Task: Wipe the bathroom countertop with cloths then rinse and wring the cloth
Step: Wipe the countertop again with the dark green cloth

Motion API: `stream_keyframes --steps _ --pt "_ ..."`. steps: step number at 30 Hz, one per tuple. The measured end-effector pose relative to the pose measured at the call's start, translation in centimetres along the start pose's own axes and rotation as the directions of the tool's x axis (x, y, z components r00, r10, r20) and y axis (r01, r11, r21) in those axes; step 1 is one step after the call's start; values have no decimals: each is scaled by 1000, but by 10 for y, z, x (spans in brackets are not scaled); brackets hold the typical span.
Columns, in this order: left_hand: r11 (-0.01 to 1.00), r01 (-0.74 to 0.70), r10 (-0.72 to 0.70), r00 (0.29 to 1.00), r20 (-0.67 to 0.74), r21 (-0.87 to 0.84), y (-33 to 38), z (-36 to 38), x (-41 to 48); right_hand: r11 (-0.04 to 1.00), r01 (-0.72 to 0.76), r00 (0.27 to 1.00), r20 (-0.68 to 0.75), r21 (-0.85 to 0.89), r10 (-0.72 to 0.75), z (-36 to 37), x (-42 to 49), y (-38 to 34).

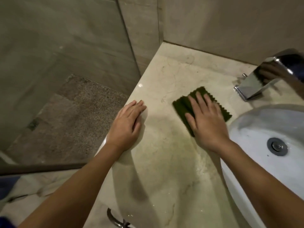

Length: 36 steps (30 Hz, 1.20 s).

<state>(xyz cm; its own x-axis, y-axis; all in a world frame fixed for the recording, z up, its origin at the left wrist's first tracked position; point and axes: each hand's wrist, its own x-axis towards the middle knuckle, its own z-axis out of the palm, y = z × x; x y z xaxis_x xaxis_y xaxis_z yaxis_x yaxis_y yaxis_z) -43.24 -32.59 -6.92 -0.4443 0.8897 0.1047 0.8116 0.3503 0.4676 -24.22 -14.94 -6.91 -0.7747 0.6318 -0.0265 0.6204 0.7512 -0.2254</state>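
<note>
My left hand (127, 125) lies flat and empty on the countertop (164, 162) edge — a brace, I'd say, while I lean in. My right hand (206, 120) presses straight-fingered on the green cloth (182, 104), between faucet (256, 86) and basin (246, 162) — spreading pressure for wiping.

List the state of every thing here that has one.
Cloth, spread flat on the countertop under the right hand.
Right hand, open, pressing the cloth.
Left hand, open, flat on the countertop edge.
Faucet, no water seen running.
Sink, no standing water.
Countertop, wet specks beside the sink.
</note>
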Motion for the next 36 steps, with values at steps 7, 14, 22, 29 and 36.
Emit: stream_keyframes --steps 7,14,22,29,36 --pt "1000 13 -13 999 31 -2 2 -2 -3 965 260 958 112 43 -263 0 -95 -33" --pt "999 -12 13 1000 6 -41 -1 2 -5 1000 -18 1000 16 0 18 13 -18 -66" --pt "964 -30 6 996 -93 -265 -34 -40 -13 999 54 995 89 2 -54 2 -87 -53" --pt "979 69 -77 997 -33 -192 -82 -55 -44 991 133 990 52 2 -133 31 -24 -142" --pt "989 37 -36 999 14 -145 -90 -61 -56 995 101 990 93 26 -103 14 -40 -111"
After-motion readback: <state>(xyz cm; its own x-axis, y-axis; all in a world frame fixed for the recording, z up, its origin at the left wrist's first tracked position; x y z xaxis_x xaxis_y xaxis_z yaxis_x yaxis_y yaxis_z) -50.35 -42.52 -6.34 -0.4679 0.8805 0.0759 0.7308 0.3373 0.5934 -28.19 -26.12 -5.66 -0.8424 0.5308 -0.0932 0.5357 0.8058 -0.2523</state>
